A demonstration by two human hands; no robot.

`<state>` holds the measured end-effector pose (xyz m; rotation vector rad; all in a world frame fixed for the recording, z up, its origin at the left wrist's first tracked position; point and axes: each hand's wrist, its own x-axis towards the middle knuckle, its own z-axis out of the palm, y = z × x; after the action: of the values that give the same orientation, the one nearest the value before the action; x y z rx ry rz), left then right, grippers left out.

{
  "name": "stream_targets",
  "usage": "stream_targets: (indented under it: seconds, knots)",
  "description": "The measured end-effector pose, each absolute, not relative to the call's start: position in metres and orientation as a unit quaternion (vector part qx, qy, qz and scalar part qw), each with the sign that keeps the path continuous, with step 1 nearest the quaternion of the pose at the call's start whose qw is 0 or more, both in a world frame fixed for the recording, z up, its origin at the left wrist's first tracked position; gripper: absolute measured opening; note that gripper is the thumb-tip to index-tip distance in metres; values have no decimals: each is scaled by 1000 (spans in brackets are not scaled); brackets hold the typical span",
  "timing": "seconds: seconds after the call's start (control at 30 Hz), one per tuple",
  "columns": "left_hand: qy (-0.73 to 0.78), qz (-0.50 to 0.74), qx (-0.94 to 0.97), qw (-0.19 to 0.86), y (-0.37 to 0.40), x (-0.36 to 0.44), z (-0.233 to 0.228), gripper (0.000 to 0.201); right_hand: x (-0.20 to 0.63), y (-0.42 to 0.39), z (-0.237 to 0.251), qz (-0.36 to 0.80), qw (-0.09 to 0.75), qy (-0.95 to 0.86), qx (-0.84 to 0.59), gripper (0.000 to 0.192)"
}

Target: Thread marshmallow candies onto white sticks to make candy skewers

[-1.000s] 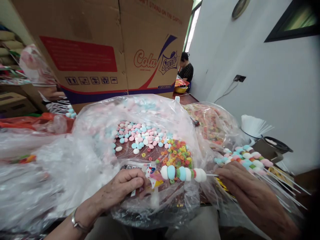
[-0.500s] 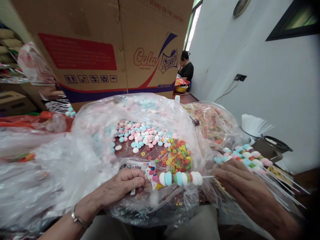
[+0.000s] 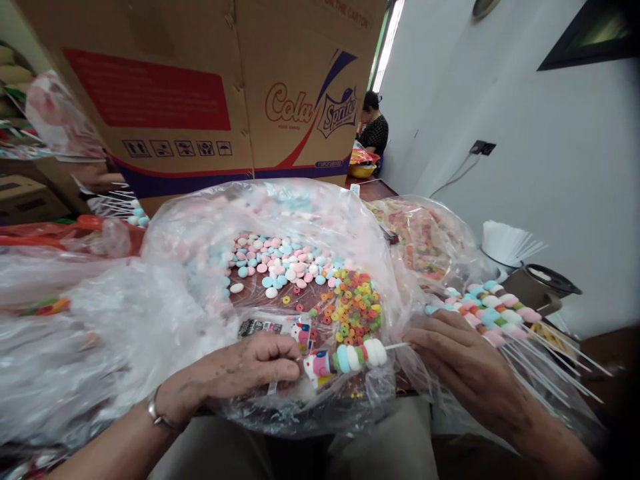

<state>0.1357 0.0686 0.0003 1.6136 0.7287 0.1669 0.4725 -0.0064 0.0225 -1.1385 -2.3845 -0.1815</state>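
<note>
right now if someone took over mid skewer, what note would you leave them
Left hand: pinches the printed wrapper sleeve open at its mouth.
Right hand: grips the stick of the candy skewer, its tip partly inside the sleeve.
Done: a pile of threaded skewers lies right of that hand.
Loose marshmallows and cereal rings sit on the open plastic bag.
Left: this skewer is not fully sleeved.

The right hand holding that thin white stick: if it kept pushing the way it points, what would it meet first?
The right hand points leftward, so the candy skewer of white, blue and green sweets would likely meet the small printed plastic wrapper pinched by the left hand; depth is hard to judge.
</note>
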Motion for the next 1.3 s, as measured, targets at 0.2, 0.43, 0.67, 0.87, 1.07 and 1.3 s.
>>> stream_targets:
  seconds: [0.2,0.43,0.67,0.87,1.07,1.3]
  knots:
    - [274,29,672,688,64,147,11,28,464,-2,28,-50,266,-878,-396,17]
    - [317,2,593,740,54,167,-4,22,449,4,34,20,230,-900,-371,28]
    - [313,49,660,681,50,167,-14,21,443,9,39,49,202,-897,-391,32]
    - [320,105,745,576,51,163,-17,22,439,11,38,55,203,-894,-396,31]
    - [299,63,629,714,48,160,-20,25,439,15,44,81,194,-913,-350,30]
    - [279,90,549,783,35,176,-29,26,411,13,15,115,168,-916,-345,29]
